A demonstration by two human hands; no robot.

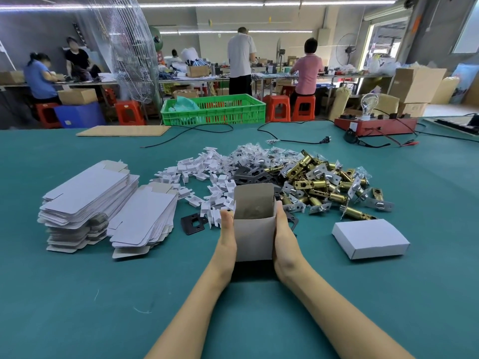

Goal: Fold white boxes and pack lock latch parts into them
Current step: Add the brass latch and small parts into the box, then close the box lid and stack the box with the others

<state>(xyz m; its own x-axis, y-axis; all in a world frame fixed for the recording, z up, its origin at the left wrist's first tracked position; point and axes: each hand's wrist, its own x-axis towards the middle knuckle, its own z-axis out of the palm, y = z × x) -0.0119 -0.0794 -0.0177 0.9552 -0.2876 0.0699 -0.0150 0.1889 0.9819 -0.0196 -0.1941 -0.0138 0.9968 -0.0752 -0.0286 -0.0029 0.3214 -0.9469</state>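
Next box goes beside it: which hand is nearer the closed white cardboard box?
Right hand: the closed white cardboard box lies just off its outer side. Left hand is farther.

Brightness: we see an evenly bright hall with clear colours.
Light sources: ceiling tube lights (202,5) glare in long white streaks; a doorway (386,45) at right is blown out by daylight.
Shadows: soft and short; we note a dark patch on the green table (77,294) beneath the half-folded box (255,229).
Sharpness: we find the foreground crisp, the distant workers softer.
Distortion: wide-angle bending curves the table edge and stretches the corners.
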